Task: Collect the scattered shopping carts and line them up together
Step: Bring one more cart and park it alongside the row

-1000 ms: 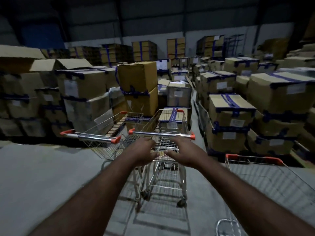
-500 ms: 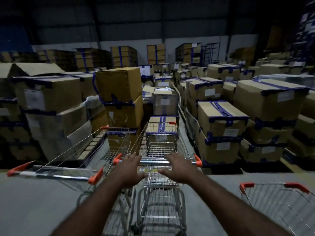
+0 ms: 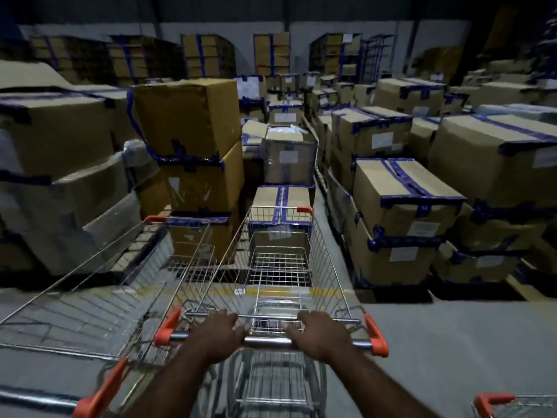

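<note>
Grip: left hand (image 3: 220,334), right hand (image 3: 321,334) curled round chrome handlebar (image 3: 266,342) | wire-mesh cart (image 3: 280,267), orange end-caps (image 3: 375,334)

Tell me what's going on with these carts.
A person grips the handle of a wire shopping cart with the left hand and right hand, its front pointed at stacked cardboard boxes. A second cart stands close beside it on the left. A third cart shows only a corner at lower right.

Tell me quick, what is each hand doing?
Left hand: closed, gripping the cart handle.
Right hand: closed, gripping the same cart handle.
</note>
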